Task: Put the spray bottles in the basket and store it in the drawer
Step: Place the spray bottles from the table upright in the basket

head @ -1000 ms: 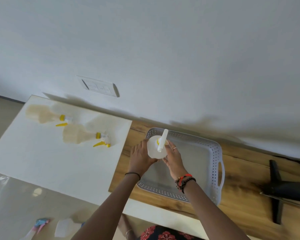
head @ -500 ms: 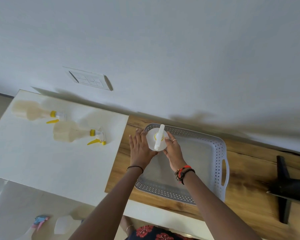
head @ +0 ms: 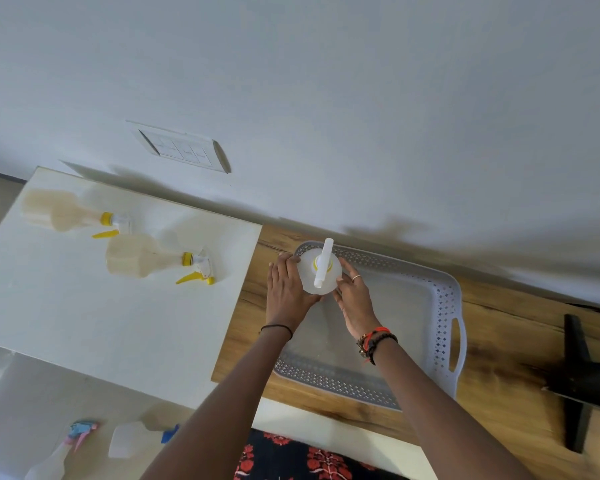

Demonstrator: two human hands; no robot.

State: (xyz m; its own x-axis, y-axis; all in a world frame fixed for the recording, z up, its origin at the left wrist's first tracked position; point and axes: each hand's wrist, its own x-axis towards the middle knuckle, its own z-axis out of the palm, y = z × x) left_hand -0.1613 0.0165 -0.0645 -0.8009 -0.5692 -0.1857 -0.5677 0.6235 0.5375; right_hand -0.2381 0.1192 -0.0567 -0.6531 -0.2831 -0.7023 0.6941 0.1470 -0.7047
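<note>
Both hands are on it now: the left hand [head: 286, 292] and the right hand [head: 355, 299] cup a white spray bottle [head: 319, 273] between them, fingers [head: 349, 268] wrapped round its body, nozzle pointing up at us. It stands upright at the far left corner of the grey basket [head: 444, 327], centre of the frame. I cannot tell whether its base has touched the basket floor yet.

The trick here, I'd say, is to seat it flat in that corner before letting go, so it won't topple and room is kept for the others.

Two more bottles lie on their sides on the white surface [head: 84, 313] at left: one with a yellow trigger [head: 153, 261], another further up-left [head: 70, 214]. Both are well apart from the basket and waiting their turn.
</note>
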